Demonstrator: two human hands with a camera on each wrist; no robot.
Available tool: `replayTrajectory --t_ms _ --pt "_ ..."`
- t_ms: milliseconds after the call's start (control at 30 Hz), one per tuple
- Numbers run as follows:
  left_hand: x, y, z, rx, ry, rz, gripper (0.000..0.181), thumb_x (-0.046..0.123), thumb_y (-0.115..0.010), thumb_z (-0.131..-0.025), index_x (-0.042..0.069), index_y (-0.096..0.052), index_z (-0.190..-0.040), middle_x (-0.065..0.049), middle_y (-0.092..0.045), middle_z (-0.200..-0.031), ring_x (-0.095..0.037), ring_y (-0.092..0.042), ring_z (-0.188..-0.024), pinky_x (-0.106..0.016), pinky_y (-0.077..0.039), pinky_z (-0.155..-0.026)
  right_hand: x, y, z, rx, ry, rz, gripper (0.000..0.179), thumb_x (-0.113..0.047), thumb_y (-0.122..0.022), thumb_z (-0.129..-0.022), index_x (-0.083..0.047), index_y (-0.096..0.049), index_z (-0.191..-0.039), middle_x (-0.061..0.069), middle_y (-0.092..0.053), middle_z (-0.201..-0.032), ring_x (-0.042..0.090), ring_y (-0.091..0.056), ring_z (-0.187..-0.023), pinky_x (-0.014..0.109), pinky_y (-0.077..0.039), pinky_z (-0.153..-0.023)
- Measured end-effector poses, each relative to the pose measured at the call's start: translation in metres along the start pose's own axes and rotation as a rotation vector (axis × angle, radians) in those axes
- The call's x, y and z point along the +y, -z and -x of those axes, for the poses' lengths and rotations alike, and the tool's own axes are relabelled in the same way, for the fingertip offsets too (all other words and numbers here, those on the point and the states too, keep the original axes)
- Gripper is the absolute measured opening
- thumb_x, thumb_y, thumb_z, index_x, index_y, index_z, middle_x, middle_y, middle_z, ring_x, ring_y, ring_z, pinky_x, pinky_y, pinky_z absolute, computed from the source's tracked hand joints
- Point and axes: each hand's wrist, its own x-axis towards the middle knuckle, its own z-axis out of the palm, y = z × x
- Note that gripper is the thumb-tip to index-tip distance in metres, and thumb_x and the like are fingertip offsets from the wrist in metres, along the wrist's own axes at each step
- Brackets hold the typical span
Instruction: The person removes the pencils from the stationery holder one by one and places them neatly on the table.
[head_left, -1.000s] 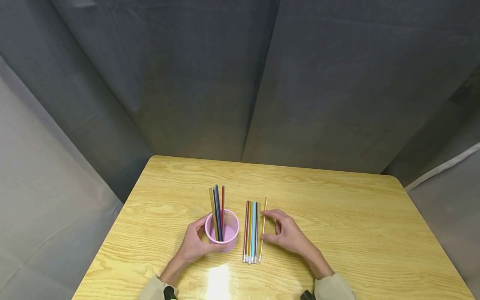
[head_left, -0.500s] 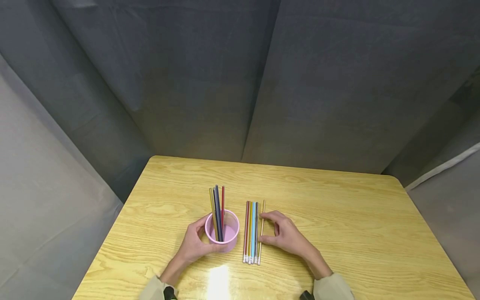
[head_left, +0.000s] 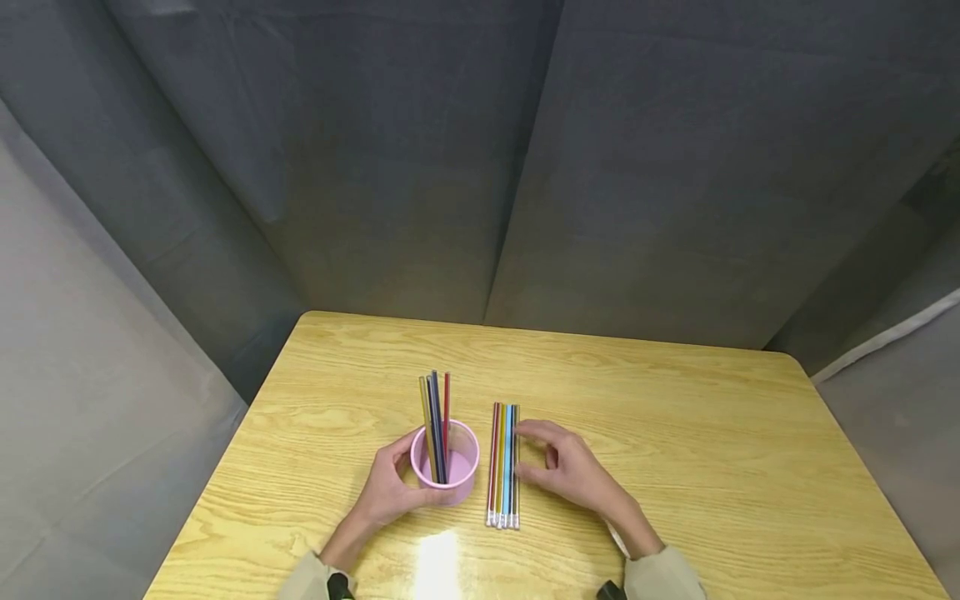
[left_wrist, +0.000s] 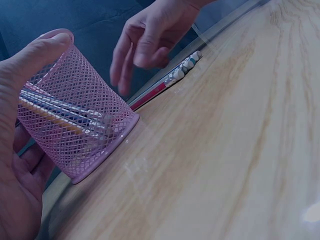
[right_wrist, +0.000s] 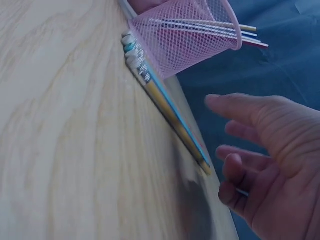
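My left hand (head_left: 388, 485) grips a pink mesh pencil cup (head_left: 462, 493) that stands on the table, its thumb along the rim in the left wrist view. Several pencils (head_left: 434, 408), among them gold, dark blue and red ones, lean inside the cup. To its right lies a row of pencils (head_left: 505, 467) side by side, with red, yellow, light blue and dark bodies and eraser ends towards me. My right hand (head_left: 566, 462) hovers at the right edge of that row. In the right wrist view its fingers (right_wrist: 240, 105) are spread and loosely bent, with nothing between them.
A wood-grain table (head_left: 712, 450) carries everything. Dark grey cloth (head_left: 637, 183) hangs behind its far edge, and lighter cloth (head_left: 97, 417) hangs at the left side. A bright patch of light (head_left: 437, 562) reflects off the table near the front.
The single pencil pinched by my right hand has moved left against the row and been let go. The right hand's fingers have parted from it. The left hand and cup have stayed put.
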Motion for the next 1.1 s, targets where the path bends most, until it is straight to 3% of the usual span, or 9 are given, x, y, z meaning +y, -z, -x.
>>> replayTrajectory --t_ms 267,533,667,733,933,1100 --pt "0.001 0.001 0.0 0.004 -0.015 -0.006 0.091 -0.009 -0.093 -0.064 -0.002 -0.055 -0.147 -0.023 -0.059 -0.146 -0.038 -0.057 -0.134 -0.03 -0.044 -0.118 -0.02 -0.004 -0.009 0.039 0.133 -0.158 0.04 -0.012 -0.08 -0.093 -0.008 -0.071 -0.132 0.015 -0.064 -0.142 0.006 -0.046 -0.057 0.02 -0.044 -0.047" --pt "0.003 0.0 0.0 0.0 0.003 -0.003 0.09 -0.003 -0.094 -0.066 0.003 -0.056 -0.147 -0.019 -0.06 -0.146 -0.031 -0.06 -0.133 -0.031 -0.047 -0.116 -0.074 0.006 -0.021 0.037 0.244 -0.216 0.04 0.002 -0.077 -0.09 0.005 -0.069 -0.129 0.029 -0.063 -0.139 0.005 -0.043 -0.057 0.025 -0.047 -0.053" --pt "0.002 0.0 0.0 -0.002 0.002 -0.005 0.091 -0.001 -0.095 -0.066 0.005 -0.057 -0.148 -0.017 -0.061 -0.147 -0.029 -0.06 -0.133 -0.033 -0.047 -0.116 -0.087 0.007 -0.026 0.022 0.279 -0.223 0.043 0.004 -0.078 -0.089 0.006 -0.068 -0.13 0.03 -0.062 -0.138 0.001 -0.042 -0.056 0.025 -0.046 -0.052" --pt "0.002 0.0 0.0 0.0 0.01 -0.005 0.091 0.0 -0.096 -0.065 0.006 -0.057 -0.147 -0.015 -0.061 -0.147 -0.027 -0.06 -0.133 -0.033 -0.048 -0.116 -0.084 0.003 -0.028 0.01 0.286 -0.229 0.044 0.002 -0.079 -0.089 0.004 -0.068 -0.132 0.028 -0.062 -0.14 -0.001 -0.042 -0.057 0.023 -0.045 -0.05" --pt "0.002 0.0 0.0 -0.002 0.011 -0.024 0.092 0.001 -0.096 -0.066 0.006 -0.056 -0.148 -0.015 -0.061 -0.147 -0.025 -0.061 -0.132 -0.033 -0.049 -0.114 -0.055 -0.014 -0.039 -0.03 0.283 -0.225 0.048 -0.013 -0.079 -0.093 -0.014 -0.067 -0.14 0.01 -0.059 -0.15 0.011 -0.047 -0.055 0.027 -0.049 -0.047" --pt "0.001 0.0 0.0 -0.006 0.0 -0.026 0.09 0.0 -0.095 -0.067 0.003 -0.055 -0.148 -0.02 -0.061 -0.146 -0.029 -0.061 -0.131 -0.032 -0.05 -0.113 -0.061 -0.018 -0.045 -0.038 0.32 -0.213 0.051 -0.006 -0.08 -0.09 -0.006 -0.066 -0.139 0.016 -0.059 -0.149 0.002 -0.045 -0.054 0.023 -0.046 -0.045"
